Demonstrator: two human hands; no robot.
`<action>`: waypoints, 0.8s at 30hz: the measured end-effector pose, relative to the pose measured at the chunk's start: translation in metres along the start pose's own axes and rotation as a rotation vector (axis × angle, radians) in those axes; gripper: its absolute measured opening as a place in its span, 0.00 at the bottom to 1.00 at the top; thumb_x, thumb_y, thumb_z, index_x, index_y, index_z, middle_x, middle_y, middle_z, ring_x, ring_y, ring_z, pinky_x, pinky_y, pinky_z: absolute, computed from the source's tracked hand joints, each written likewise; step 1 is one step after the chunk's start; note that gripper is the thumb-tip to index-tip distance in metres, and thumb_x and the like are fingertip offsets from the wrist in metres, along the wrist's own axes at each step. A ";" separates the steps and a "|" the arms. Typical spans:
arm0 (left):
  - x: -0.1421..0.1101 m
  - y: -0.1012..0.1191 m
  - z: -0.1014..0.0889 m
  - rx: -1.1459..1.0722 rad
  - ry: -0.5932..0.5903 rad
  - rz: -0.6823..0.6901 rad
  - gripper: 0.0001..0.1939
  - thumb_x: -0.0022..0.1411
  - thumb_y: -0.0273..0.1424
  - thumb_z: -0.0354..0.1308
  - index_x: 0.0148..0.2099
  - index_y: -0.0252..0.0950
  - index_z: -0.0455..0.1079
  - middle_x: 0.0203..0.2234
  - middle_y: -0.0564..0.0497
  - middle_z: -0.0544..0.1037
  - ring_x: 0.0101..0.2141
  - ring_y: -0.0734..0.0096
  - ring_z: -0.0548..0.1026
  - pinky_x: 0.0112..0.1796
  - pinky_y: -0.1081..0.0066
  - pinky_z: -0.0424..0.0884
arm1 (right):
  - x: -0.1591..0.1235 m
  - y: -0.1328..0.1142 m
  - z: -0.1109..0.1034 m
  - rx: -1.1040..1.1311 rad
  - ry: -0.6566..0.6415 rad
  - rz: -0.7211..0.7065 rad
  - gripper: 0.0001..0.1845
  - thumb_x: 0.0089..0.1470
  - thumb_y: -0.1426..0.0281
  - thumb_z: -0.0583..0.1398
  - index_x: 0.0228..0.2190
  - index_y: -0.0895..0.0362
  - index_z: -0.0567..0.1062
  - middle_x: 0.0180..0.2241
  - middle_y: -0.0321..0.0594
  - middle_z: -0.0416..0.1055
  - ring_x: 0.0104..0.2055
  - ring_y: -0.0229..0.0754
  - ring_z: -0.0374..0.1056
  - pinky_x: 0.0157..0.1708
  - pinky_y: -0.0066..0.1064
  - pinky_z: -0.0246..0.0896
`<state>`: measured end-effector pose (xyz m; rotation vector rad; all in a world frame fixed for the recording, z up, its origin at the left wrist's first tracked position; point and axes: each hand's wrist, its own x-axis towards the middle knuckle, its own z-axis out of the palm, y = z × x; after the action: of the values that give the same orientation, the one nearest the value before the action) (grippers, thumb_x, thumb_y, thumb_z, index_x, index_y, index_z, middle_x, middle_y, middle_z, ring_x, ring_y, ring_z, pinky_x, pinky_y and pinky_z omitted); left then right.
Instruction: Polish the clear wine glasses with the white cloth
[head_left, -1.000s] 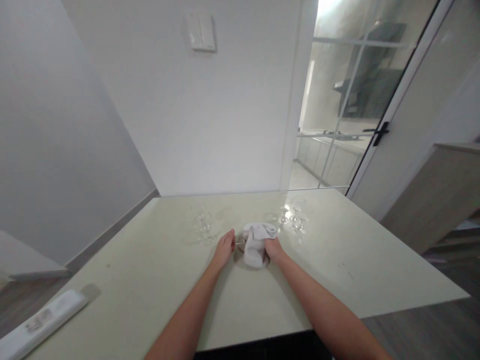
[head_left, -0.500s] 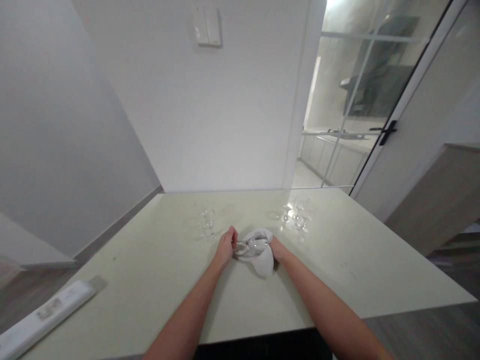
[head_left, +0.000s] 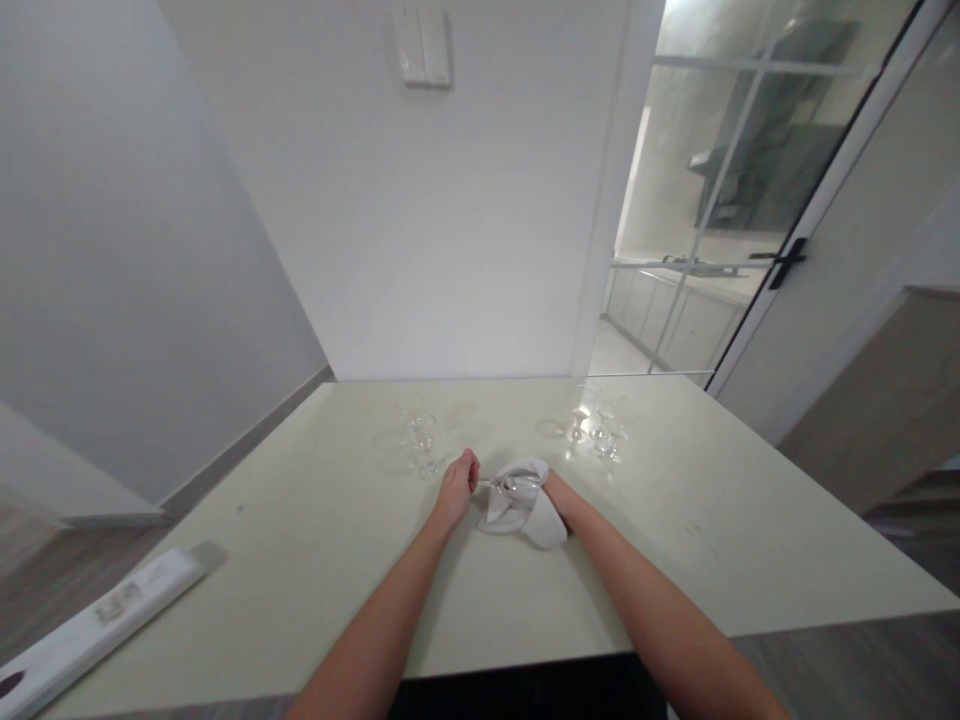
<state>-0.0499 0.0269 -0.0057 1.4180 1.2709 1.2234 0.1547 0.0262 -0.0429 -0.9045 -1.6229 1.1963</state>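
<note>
Above the middle of the table, my left hand (head_left: 456,487) is closed round the foot end of a clear stemmed glass (head_left: 513,485), which lies sideways with its stem toward that hand. A white cloth (head_left: 546,525) wraps the bowl of the glass, and one end hangs loose toward me. My right hand (head_left: 557,491) is closed on the cloth at the bowl side; its fingers are mostly hidden by the fabric. Beyond my left hand stand a few clear stemmed glasses (head_left: 425,440). Several more glasses (head_left: 602,432) stand beyond my right hand.
The pale table (head_left: 315,560) reaches to a white wall (head_left: 450,250). At its left front edge lies a long white box (head_left: 112,615). A glass-paned door (head_left: 697,230) with a black handle (head_left: 786,262) is at the right.
The cloth has turned and shifted slightly, its hanging end swinging to the right. My hands remain on the glass and cloth. The view has shifted slightly.
</note>
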 end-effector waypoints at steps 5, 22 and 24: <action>0.003 -0.004 0.002 -0.076 -0.019 -0.064 0.29 0.58 0.58 0.44 0.21 0.40 0.58 0.12 0.57 0.56 0.16 0.75 0.54 0.19 0.72 0.49 | 0.006 -0.012 0.003 0.040 -0.027 -0.012 0.21 0.47 0.50 0.62 0.30 0.54 0.81 0.38 0.42 0.79 0.49 0.50 0.71 0.60 0.45 0.55; 0.001 0.001 0.000 -0.219 -0.007 -0.137 0.29 0.56 0.58 0.51 0.21 0.38 0.59 0.13 0.58 0.57 0.14 0.79 0.53 0.17 0.75 0.46 | 0.003 -0.037 0.004 -0.036 0.007 -0.048 0.19 0.44 0.51 0.65 0.24 0.54 0.79 0.31 0.44 0.79 0.43 0.53 0.73 0.56 0.45 0.61; 0.001 0.001 0.000 -0.256 -0.014 -0.151 0.28 0.56 0.57 0.52 0.21 0.38 0.58 0.13 0.58 0.57 0.14 0.79 0.53 0.17 0.76 0.45 | 0.003 -0.040 0.005 -0.021 0.011 -0.063 0.17 0.45 0.53 0.65 0.26 0.54 0.80 0.33 0.45 0.79 0.46 0.53 0.72 0.57 0.44 0.59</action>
<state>-0.0494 0.0274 -0.0044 1.1246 1.1448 1.2220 0.1474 0.0174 -0.0044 -0.8657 -1.6464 1.1309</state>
